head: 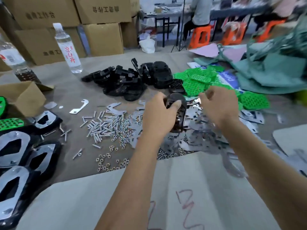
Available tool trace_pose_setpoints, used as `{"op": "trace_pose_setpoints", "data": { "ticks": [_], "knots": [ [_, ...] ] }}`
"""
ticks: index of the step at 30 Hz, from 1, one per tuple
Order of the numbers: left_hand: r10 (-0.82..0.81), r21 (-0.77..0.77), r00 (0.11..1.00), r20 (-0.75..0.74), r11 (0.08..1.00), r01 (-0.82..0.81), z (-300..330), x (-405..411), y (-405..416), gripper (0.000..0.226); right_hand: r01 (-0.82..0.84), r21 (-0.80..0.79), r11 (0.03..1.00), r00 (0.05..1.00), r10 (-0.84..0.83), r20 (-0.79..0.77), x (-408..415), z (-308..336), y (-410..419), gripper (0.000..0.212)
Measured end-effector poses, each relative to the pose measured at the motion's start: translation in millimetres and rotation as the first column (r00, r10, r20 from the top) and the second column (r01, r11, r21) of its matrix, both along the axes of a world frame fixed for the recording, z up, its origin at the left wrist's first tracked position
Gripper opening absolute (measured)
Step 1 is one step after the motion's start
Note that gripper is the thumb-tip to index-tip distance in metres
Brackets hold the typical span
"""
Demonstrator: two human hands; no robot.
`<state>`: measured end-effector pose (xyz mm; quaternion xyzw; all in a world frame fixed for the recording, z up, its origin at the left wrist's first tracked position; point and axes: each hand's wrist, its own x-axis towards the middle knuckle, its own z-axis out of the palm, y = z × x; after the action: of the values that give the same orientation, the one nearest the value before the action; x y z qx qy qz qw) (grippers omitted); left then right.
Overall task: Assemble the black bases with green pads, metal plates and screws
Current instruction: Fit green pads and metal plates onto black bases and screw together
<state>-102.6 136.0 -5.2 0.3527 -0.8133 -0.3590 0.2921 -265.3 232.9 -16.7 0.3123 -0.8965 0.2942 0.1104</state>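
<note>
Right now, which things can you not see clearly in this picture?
- Black base, head view: mostly hidden by the left hand gripping it.
- Right hand: motion-blurred, so whether it holds anything is unclear.
- Finished assemblies: cut by the left edge.
- Nuts: too small for detail.

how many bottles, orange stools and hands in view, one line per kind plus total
bottles: 2, the clear water bottle and the bottle at the left edge
orange stools: 3
hands: 2, left hand gripping a black base, right hand
total: 7
</note>
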Motion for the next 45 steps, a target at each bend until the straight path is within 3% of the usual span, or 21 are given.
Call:
{"op": "trace_pose_setpoints", "data": {
  "ticks": [2, 4, 7, 11, 12, 13, 15, 16, 19, 23, 29, 33, 37, 39, 43, 45],
  "knots": [
    [0.003, 0.349, 0.989, -0.149, 0.936, 0.05, -1.2, -15.5, 17.4, 0.028, 0.221, 0.249, 0.943, 0.975, -0.216, -0.049, -27.0, -6.8, 20.7, 0.041],
    [0.061, 0.613, 0.966, -0.251, 0.782, 0.11, -3.4, -27.0, 31.4, 0.019, 0.258, 0.358, 0.898, 0.962, -0.271, -0.013, -40.7, -11.7, 32.1, 0.059],
    [0.142, 0.738, 0.948, -0.284, 0.663, 0.122, -9.1, -32.0, 41.2, 0.012, 0.18, 0.349, 0.92, 0.984, -0.174, -0.048, -49.3, -8.7, 35.6, 0.052],
    [0.227, 0.787, 0.937, -0.266, 0.612, 0.075, -11.3, -23.7, 36.8, 0.013, 0.157, -0.008, 0.988, 0.988, -0.157, -0.002, -38.3, 5.5, 38.0, 0.03],
    [0.259, 0.798, 0.925, -0.277, 0.598, 0.071, -10.7, -18.7, 34.0, 0.01, 0.111, -0.136, 0.984, 0.993, -0.104, 0.058, -27.5, 11.1, 36.3, 0.03],
    [0.289, 0.805, 0.913, -0.29, 0.59, 0.069, -10.6, -12.8, 30.8, 0.007, 0.048, -0.31, 0.949, 0.975, 0.023, 0.219, -12.1, 16.7, 33.3, 0.031],
    [0.343, 0.809, 0.879, -0.33, 0.582, 0.076, -9.7, 4.4, 25.1, 0.007, 0.029, -0.611, 0.791, 0.752, 0.386, 0.535, 26.9, 24.4, 26.2, 0.023],
    [0.362, 0.808, 0.864, -0.35, 0.584, 0.082, -9.3, 13.6, 22.3, 0.01, 0.007, -0.661, 0.751, 0.642, 0.503, 0.579, 45.5, 23.7, 23.1, 0.014],
    [0.394, 0.772, 0.823, -0.408, 0.63, 0.081, -8.4, 49.9, 14.8, 0.017, -0.23, -0.616, 0.754, 0.521, 0.63, 0.576, 94.3, 9.2, 10.7, 0.005],
    [0.368, 0.708, 0.795, -0.483, 0.698, 0.108, -10.5, 96.3, 10.8, 0.03, -0.304, -0.582, 0.754, 0.452, 0.652, 0.609, 130.6, -9.3, -1.5, 0.011],
    [0.434, 0.748, 0.719, -0.542, 0.64, 0.177, -20.1, 117.8, 3.2, 0.024, -0.428, -0.599, 0.677, 0.463, 0.734, 0.497, 145.5, -22.3, -12.9, 0.019],
    [0.467, 0.771, 0.729, -0.501, 0.623, 0.13, -21.2, 115.7, -0.3, 0.026, -0.43, -0.6, 0.675, 0.488, 0.732, 0.474, 144.7, -25.5, -14.4, 0.019],
    [0.419, 0.718, 0.76, -0.496, 0.69, 0.088, -26.5, 115.4, -3.8, 0.023, -0.366, -0.634, 0.681, 0.496, 0.719, 0.487, 141.3, -28.7, -14.5, 0.014],
    [0.39, 0.695, 0.779, -0.491, 0.715, 0.08, -26.0, 118.6, -2.7, 0.041, -0.371, -0.629, 0.683, 0.515, 0.715, 0.473, 140.7, -29.0, -14.1, 0.013],
    [0.417, 0.702, 0.779, -0.469, 0.711, 0.042, -26.9, 120.7, -2.0, 0.016, -0.383, -0.643, 0.663, 0.516, 0.731, 0.447, 141.4, -30.8, -14.6, 0.017],
    [0.4, 0.679, 0.789, -0.467, 0.734, 0.03, -28.5, 119.9, -2.5, 0.018, -0.398, -0.622, 0.674, 0.539, 0.72, 0.436, 143.0, -32.3, -15.7, 0.017]
  ]
}}
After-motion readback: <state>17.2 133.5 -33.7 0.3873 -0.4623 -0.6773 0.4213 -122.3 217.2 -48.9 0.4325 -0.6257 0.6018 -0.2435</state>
